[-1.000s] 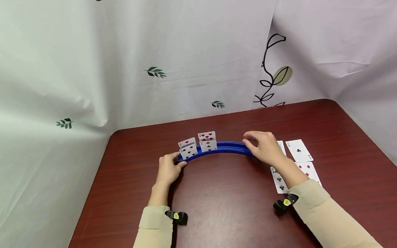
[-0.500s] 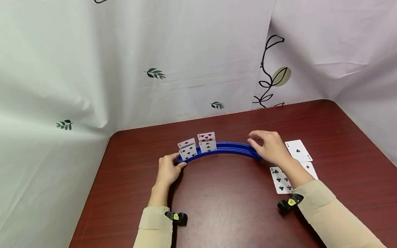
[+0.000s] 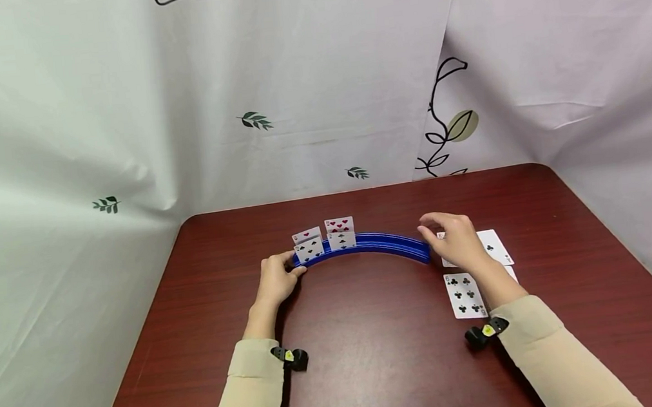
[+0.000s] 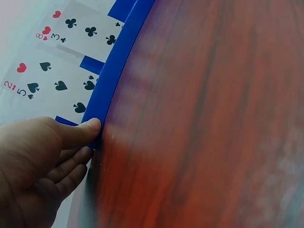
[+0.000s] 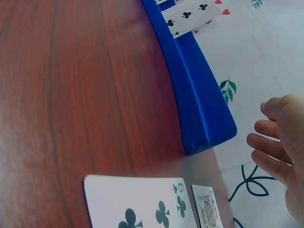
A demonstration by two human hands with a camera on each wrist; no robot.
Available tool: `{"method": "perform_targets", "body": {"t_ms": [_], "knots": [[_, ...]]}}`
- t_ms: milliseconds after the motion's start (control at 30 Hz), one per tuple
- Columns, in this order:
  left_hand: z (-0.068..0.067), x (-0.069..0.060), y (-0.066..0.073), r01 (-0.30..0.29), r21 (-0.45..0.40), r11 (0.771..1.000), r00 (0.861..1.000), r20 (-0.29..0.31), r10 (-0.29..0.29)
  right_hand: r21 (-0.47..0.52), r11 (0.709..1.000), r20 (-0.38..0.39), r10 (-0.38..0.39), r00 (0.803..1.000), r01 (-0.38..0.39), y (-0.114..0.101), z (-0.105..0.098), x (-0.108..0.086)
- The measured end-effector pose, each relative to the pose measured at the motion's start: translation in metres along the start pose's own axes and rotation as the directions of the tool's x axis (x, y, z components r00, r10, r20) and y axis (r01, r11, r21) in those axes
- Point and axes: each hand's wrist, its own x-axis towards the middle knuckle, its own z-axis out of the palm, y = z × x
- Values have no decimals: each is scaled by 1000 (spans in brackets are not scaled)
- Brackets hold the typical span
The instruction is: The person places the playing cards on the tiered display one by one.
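Note:
My left hand grips the left end of a blue curved playing card holder, thumb on its front edge. Two pairs of cards stand in its slots. On the left, the five of spades stands before the two of hearts. Beside them the three of clubs fronts the eight of hearts. Just past the holder's right end hovers my right hand, fingers loosely bent and nothing held, apart from the holder. Below it lies a face card, partly covered by the hand.
Face up on the right of the brown table lie the six of clubs and the ace of clubs. Another card is mostly hidden under the right forearm. A white patterned curtain hangs around the table.
My right hand has moved right, away from the holder's right end, uncovering that end and more of the six of clubs. My left hand keeps its grip in the same place.

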Motion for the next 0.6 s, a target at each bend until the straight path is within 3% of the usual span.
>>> {"method": "perform_targets", "body": {"t_ms": [600], "knots": [[0, 0, 0, 3, 2, 1000, 1000, 6, -3, -54, 999, -27, -3, 1000, 1, 17, -11, -8]]}}
